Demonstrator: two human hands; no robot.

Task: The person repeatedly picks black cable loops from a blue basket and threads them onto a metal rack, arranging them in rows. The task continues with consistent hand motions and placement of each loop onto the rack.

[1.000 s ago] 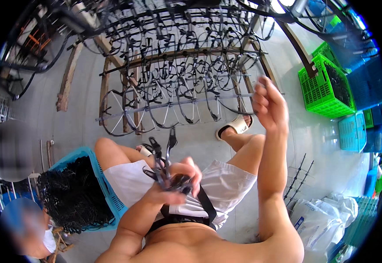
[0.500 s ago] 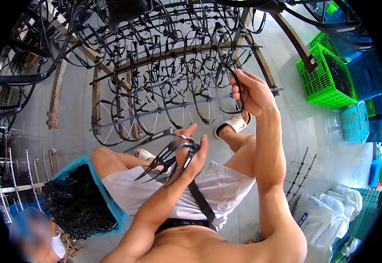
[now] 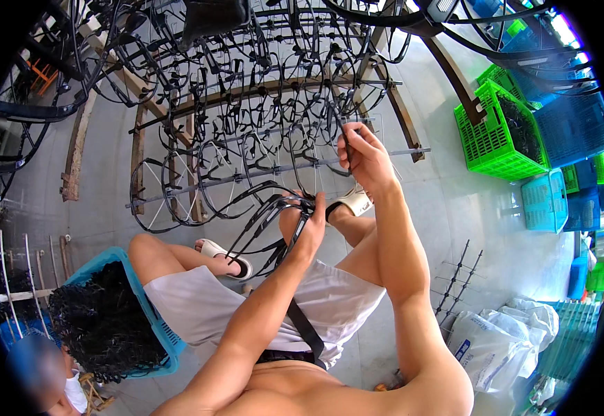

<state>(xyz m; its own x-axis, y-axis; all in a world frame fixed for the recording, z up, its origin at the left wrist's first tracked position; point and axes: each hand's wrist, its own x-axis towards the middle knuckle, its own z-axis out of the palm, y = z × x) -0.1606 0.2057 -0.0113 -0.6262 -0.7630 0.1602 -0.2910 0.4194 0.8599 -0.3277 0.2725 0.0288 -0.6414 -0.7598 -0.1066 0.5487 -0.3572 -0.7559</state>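
Observation:
My left hand [image 3: 307, 229] is closed around a bunch of thin black eyeglass frames [image 3: 264, 211], whose temples fan out to the left over my lap. Farther forward, my right hand [image 3: 366, 158] pinches one slim black eyeglass frame [image 3: 344, 142] by its end, at the near right part of a metal rack. On the rack's bars [image 3: 302, 165] many similar black frames hang in rows. Part of the pinched frame overlaps the hanging ones, so I cannot tell whether it touches a bar.
To my left stands a light-blue basket [image 3: 171, 340] heaped with black frames. Green crates [image 3: 486, 149], blue crates [image 3: 572, 128] and a light-blue basket [image 3: 545, 208] stand at the right. White plastic bags [image 3: 496, 343] and a spiked rod [image 3: 458, 277] lie nearer. A person [image 3: 45, 378] sits lower left.
My right hand has moved forward against the rack, bringing its frame in among the hanging ones. My left hand, with its bunch, has come closer to the rack's near bar. The view has shifted slightly.

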